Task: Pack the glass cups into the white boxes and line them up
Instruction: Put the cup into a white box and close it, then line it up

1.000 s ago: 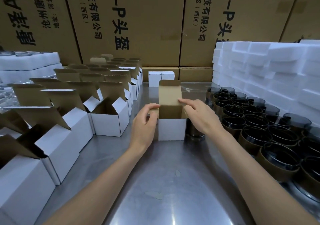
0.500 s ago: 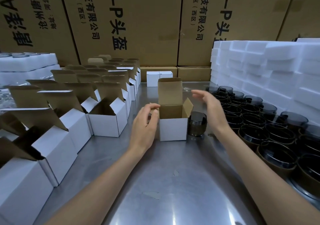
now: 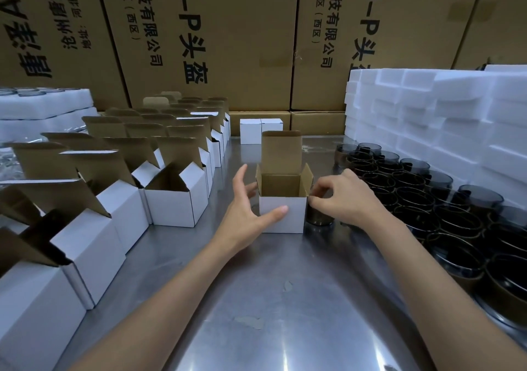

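The step in hand looks like loading: the open white box stands empty, the left hand steadying it with spread fingers. Just right of the box, the right hand curls its fingers onto a dark glass cup. Next, lift the cup over the flaps and lower it in.

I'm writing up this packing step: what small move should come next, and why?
Probably lift the glass cup into the open white box. The right hand has its grip on the cup's rim beside the box, the flaps stand open, and the left hand steadies the box.
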Motion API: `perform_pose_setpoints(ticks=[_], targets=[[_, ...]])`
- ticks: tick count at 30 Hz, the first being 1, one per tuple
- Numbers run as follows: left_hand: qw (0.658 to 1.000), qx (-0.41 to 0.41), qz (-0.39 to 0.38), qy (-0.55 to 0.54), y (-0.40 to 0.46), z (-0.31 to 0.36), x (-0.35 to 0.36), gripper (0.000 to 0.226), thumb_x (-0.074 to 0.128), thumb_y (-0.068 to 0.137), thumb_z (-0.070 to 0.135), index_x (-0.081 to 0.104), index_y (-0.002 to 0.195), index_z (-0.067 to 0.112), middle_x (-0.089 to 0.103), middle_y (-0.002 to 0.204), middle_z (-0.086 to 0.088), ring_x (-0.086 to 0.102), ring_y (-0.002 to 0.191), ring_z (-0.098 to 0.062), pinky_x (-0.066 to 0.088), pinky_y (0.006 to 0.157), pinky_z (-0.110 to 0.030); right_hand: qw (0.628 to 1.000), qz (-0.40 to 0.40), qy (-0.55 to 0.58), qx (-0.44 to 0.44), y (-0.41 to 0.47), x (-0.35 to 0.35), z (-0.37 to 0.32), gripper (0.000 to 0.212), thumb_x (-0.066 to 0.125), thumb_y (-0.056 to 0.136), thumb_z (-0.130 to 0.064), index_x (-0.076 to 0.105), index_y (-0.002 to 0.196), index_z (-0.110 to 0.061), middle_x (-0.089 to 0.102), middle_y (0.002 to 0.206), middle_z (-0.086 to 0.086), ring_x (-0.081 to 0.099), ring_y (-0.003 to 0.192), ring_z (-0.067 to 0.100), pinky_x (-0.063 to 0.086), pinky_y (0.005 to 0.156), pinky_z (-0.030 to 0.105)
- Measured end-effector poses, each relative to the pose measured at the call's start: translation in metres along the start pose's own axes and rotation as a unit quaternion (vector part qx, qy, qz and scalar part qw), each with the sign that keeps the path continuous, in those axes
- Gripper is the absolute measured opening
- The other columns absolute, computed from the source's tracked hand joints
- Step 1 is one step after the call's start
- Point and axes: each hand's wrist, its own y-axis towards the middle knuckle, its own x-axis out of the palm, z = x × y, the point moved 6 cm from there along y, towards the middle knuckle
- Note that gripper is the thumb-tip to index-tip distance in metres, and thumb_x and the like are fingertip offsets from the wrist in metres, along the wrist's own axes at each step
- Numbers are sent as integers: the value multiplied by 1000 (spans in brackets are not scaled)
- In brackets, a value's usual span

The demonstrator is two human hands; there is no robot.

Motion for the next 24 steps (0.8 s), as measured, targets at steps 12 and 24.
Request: perform_pose_setpoints(ticks=[12, 24], targets=[[999, 0, 33, 6, 3, -3, -5, 111, 79, 64, 47, 8, 148, 31, 40, 119, 14, 47, 103, 5, 34, 87, -16, 894, 262, 362, -27, -10, -53, -5, 17, 57, 94, -20, 61, 77, -23, 59, 74, -10, 52, 71, 3, 40, 65, 16], [999, 21, 24, 6, 2, 1, -2, 118, 76, 53, 57, 9, 148, 30, 45, 124, 9, 48, 104, 10, 36, 83, -8, 928, 287, 40, -235, -26, -24, -67, 8, 71, 82, -25, 72, 80, -18, 65, 75, -10, 43, 86, 17, 33, 75, 33]])
